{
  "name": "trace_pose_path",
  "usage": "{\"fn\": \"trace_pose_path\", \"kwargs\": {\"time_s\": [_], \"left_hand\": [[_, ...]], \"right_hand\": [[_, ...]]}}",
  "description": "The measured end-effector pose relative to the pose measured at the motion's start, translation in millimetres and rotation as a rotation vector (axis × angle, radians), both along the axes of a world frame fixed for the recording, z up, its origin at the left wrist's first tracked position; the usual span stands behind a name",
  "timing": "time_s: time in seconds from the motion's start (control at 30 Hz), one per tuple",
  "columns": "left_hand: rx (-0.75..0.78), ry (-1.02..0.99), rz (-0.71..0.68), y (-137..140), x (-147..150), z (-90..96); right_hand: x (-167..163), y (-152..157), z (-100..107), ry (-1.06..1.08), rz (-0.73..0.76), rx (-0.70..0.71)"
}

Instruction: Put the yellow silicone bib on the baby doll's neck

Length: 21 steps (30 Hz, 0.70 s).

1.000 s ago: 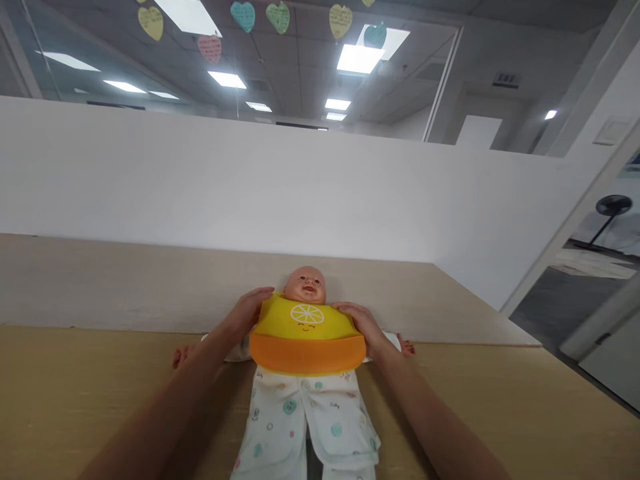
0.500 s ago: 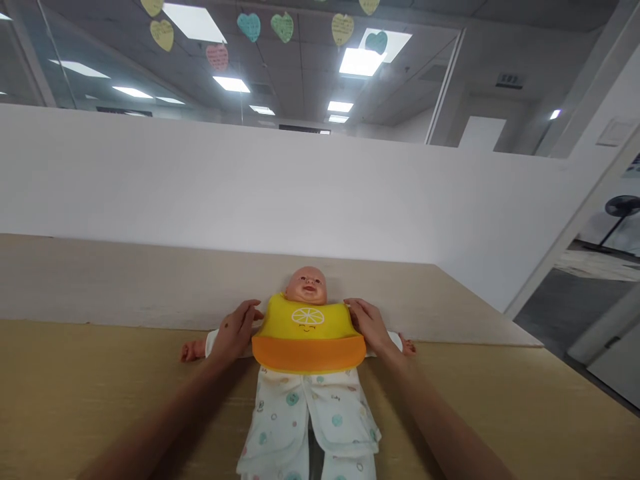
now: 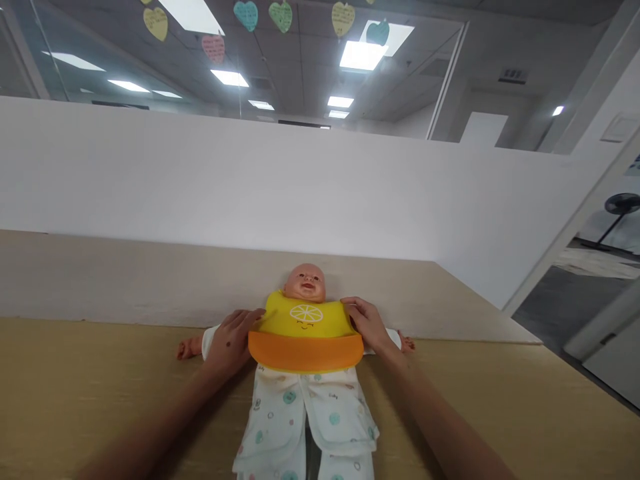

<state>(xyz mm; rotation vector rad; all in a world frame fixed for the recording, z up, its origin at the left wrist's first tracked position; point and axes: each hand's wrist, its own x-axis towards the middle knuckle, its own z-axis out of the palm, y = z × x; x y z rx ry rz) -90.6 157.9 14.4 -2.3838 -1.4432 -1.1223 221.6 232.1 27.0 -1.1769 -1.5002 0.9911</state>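
Observation:
A baby doll [image 3: 305, 283] lies on its back on a wooden table [image 3: 100, 393], head away from me. It wears white printed pants [image 3: 305, 420] and a yellow bib [image 3: 304, 323] with an orange pocket and a lemon print. My left hand [image 3: 231, 337] rests flat on the doll's left side, fingertips touching the bib's edge. My right hand [image 3: 367, 324] lies on the other side, fingers on the bib's upper right edge. Neither hand holds anything that I can see. The doll's small hands [image 3: 186, 347] stick out on both sides.
A paler raised board [image 3: 125, 280] runs behind the doll, backed by a white partition wall [image 3: 250, 180]. The table ends at the right, where the floor and a standing fan [image 3: 613, 213] show. Paper hearts [image 3: 245, 13] hang from the ceiling.
My left hand has slid from the doll's shoulder down to the bib's left side. My right hand has stayed at the bib's right edge. The view has shifted slightly.

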Motion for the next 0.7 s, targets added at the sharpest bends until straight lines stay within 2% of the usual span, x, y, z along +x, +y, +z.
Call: {"fn": "trace_pose_path", "kwargs": {"time_s": [0.27, 0.47, 0.6, 0.7], "left_hand": [[-0.057, -0.116, 0.107, 3.8, 0.5, 15.2], [-0.142, -0.189, 0.158, 4.2, -1.0, 13.5], [-0.184, -0.134, 0.209, 1.9, -4.8, 8.7], [-0.16, -0.01, 0.219, 1.7, -9.3, 5.8]], "right_hand": [[-5.4, -7.7, 6.2, 0.061, 0.009, -0.037], [-8.0, -10.2, 7.8, 0.074, 0.005, -0.047], [-1.4, -8.7, 3.8, -0.089, -0.006, 0.021], [4.1, -8.8, 1.6, -0.409, -0.116, 0.133]]}}
